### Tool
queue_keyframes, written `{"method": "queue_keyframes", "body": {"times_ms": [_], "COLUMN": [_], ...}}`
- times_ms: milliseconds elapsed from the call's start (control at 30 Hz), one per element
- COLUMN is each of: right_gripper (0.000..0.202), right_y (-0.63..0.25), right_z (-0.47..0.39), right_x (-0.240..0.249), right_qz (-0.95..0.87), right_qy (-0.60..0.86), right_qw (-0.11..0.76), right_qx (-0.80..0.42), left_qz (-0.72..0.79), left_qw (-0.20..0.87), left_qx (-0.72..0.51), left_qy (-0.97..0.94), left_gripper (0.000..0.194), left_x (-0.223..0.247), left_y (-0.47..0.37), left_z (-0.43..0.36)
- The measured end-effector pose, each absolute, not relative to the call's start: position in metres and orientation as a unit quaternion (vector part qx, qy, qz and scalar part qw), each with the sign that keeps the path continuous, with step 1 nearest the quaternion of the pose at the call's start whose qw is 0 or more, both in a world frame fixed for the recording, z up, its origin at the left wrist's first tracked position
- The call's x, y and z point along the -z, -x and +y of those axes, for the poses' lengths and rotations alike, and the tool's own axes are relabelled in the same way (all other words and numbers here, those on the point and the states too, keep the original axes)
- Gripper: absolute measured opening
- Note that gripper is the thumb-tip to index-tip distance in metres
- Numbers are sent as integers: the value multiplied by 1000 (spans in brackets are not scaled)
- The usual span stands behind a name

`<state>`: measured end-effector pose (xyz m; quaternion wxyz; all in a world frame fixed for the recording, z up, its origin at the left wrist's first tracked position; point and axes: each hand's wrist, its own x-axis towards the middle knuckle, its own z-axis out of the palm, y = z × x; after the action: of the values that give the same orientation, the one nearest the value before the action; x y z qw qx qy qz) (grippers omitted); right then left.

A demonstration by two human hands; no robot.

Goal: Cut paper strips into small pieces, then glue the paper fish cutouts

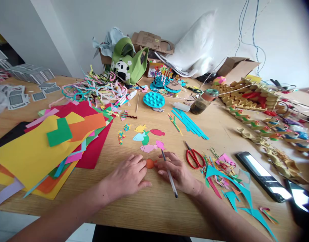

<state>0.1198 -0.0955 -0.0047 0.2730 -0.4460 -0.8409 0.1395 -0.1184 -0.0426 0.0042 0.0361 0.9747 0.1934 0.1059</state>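
Note:
A small orange paper fish (150,163) lies on the table between my hands. My left hand (132,173) rests palm down beside it, thumb apart, its fingertips touching the fish's left edge. In my right hand (176,171) is a clear-barrelled pen (171,179), slanted with its dark tip pointing away from me; the fingers reach the fish's tail. Just beyond lie several cut paper fish: a yellow one (140,128), a light blue one (139,136), a red one (157,132), a pale pink one (148,148) and a bright pink one (160,145).
Red-handled scissors (195,158) lie at right, near blue paper scraps (232,183) and a phone (264,176). Coloured paper sheets (40,151) are piled at left. Farther back are a blue round piece (153,99), blue strips (189,124), a jar (204,102) and a green bag (130,60).

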Motion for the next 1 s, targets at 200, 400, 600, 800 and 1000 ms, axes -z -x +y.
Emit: {"method": "queue_keyframes", "body": {"times_ms": [200, 400, 600, 800, 1000], "right_gripper": [13, 14, 16, 12, 19], "right_y": [-119, -123, -136, -144, -147], "right_z": [-92, -85, -69, -62, -65], "right_x": [11, -6, -26, -8, 3], "right_qz": [-818, -764, -657, -717, -800], "right_qy": [481, 526, 598, 556, 508], "right_qw": [290, 347, 454, 421, 313], "right_qx": [-122, -142, -68, -31, -64], "left_qz": [205, 206, 294, 302, 248], "left_qw": [32, 55, 49, 34, 89], "left_qx": [-116, -178, -313, -285, -232], "left_qy": [-971, -961, -902, -909, -936], "left_gripper": [40, 33, 18, 13, 30], "left_x": [3, -16, -36, -6, 1], "left_y": [114, 113, 127, 128, 119], "left_z": [-33, -15, 11, 11, 1]}}
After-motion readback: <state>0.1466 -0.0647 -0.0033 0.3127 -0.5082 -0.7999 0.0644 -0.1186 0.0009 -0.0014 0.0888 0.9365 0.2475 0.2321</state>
